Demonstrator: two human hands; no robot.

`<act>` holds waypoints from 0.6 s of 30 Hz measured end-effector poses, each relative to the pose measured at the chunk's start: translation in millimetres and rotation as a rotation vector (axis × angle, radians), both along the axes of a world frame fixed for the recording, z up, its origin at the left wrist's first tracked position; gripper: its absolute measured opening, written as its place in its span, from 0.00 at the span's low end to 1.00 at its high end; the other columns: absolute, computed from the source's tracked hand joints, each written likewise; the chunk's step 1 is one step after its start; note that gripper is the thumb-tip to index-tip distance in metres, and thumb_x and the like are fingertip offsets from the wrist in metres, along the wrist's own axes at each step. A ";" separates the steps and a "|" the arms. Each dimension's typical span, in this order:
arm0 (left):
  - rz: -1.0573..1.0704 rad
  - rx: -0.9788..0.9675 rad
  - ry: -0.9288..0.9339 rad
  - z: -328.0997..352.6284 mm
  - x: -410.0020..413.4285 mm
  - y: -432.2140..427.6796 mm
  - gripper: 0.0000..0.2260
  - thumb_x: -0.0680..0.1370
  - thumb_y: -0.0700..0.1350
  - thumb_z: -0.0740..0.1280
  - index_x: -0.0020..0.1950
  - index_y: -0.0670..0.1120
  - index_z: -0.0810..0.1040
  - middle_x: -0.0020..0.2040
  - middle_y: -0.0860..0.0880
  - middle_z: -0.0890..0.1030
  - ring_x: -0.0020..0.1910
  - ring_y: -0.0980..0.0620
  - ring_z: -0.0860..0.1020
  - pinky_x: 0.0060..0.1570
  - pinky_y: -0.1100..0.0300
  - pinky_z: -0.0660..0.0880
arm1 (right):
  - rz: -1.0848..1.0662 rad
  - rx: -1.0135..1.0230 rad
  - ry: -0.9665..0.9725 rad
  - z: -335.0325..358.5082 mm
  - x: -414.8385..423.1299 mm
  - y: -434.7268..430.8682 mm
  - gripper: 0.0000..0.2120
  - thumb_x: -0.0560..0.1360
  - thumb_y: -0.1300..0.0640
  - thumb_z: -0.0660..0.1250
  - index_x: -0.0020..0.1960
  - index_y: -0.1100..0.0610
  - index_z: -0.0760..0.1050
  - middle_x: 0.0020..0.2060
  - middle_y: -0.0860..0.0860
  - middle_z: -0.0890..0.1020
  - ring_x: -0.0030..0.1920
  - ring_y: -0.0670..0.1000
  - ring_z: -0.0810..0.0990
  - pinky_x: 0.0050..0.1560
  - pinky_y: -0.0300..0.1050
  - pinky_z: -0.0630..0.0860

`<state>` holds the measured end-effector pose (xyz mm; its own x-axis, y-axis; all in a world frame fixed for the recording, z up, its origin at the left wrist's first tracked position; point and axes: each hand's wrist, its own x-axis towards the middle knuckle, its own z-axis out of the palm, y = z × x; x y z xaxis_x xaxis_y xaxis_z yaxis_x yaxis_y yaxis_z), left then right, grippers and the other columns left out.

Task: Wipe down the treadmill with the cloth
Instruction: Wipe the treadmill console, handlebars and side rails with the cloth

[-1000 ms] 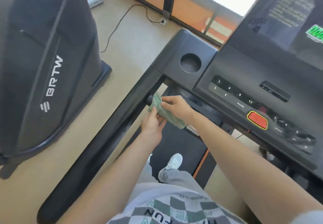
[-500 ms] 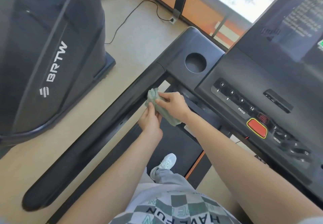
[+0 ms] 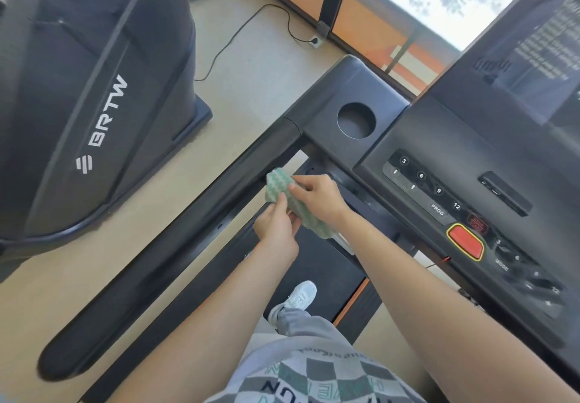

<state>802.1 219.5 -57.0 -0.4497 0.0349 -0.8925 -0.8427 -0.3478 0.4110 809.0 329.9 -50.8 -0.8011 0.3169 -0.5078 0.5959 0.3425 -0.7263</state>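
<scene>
Pinching the green cloth beside the treadmill handrail: right hand fingers above (left hand fingers curled underneath).

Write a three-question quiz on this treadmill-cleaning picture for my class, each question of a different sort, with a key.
1. True or false: the left hand and the right hand both hold the cloth.
2. The cloth is nearest to: A the handrail; B the red button; C the screen.
3. Which letters are printed on the machine beside the treadmill?
Key: 1 true; 2 A; 3 BRTW.
</scene>
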 end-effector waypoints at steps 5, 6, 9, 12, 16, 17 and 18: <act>0.151 -0.034 0.010 -4.7 -23.9 1.5 0.07 0.83 0.42 0.68 0.54 0.40 0.84 0.49 0.41 0.87 0.44 0.46 0.87 0.46 0.54 0.85 | 0.001 0.103 0.043 3.0 -29.8 -11.6 0.09 0.80 0.52 0.67 0.46 0.52 0.84 0.37 0.53 0.85 0.43 0.53 0.82 0.51 0.51 0.79; 0.184 -0.020 0.022 -2.6 -27.6 0.3 0.07 0.83 0.40 0.68 0.54 0.39 0.84 0.49 0.41 0.87 0.42 0.48 0.87 0.42 0.56 0.85 | -0.028 0.090 0.058 3.5 -31.9 -14.3 0.08 0.80 0.53 0.68 0.48 0.55 0.85 0.41 0.55 0.86 0.46 0.54 0.83 0.54 0.52 0.80; 0.220 -0.003 0.047 -1.2 -30.9 1.6 0.07 0.83 0.40 0.67 0.55 0.39 0.83 0.50 0.41 0.87 0.41 0.49 0.87 0.36 0.59 0.83 | -0.075 0.018 0.040 4.1 -27.8 -15.9 0.14 0.79 0.51 0.69 0.61 0.56 0.82 0.54 0.52 0.86 0.57 0.50 0.83 0.64 0.49 0.77; 0.154 -0.019 0.062 -4.1 -18.3 3.8 0.09 0.84 0.44 0.67 0.54 0.41 0.84 0.52 0.42 0.87 0.46 0.49 0.87 0.43 0.59 0.83 | 0.114 0.071 -0.052 1.6 -12.9 -5.7 0.19 0.80 0.46 0.66 0.68 0.52 0.77 0.58 0.50 0.85 0.60 0.51 0.81 0.65 0.52 0.75; 0.013 0.016 0.056 -7.0 10.9 2.5 0.11 0.84 0.46 0.66 0.58 0.42 0.84 0.53 0.43 0.87 0.52 0.49 0.86 0.54 0.56 0.83 | 0.222 0.168 -0.129 -1.2 24.3 8.7 0.22 0.82 0.45 0.63 0.74 0.47 0.71 0.57 0.49 0.83 0.56 0.54 0.80 0.57 0.47 0.75; -0.016 0.026 0.054 -7.2 17.6 2.1 0.11 0.84 0.46 0.65 0.59 0.41 0.83 0.53 0.43 0.87 0.52 0.49 0.86 0.52 0.56 0.83 | 0.212 0.171 -0.140 -3.5 36.5 11.7 0.22 0.82 0.45 0.63 0.74 0.45 0.70 0.56 0.49 0.83 0.55 0.54 0.80 0.55 0.45 0.73; -0.044 0.033 0.046 -6.5 24.1 1.6 0.11 0.85 0.45 0.65 0.59 0.41 0.83 0.53 0.42 0.87 0.51 0.49 0.87 0.50 0.57 0.84 | 0.205 0.175 -0.141 -4.4 49.6 14.1 0.22 0.82 0.45 0.63 0.75 0.45 0.70 0.56 0.48 0.83 0.56 0.54 0.80 0.54 0.44 0.72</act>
<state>826.2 221.1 -63.5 -0.4876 0.0843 -0.8690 -0.8379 -0.3250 0.4386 858.6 344.0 -55.2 -0.7829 0.2480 -0.5705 0.5920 0.5790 -0.5606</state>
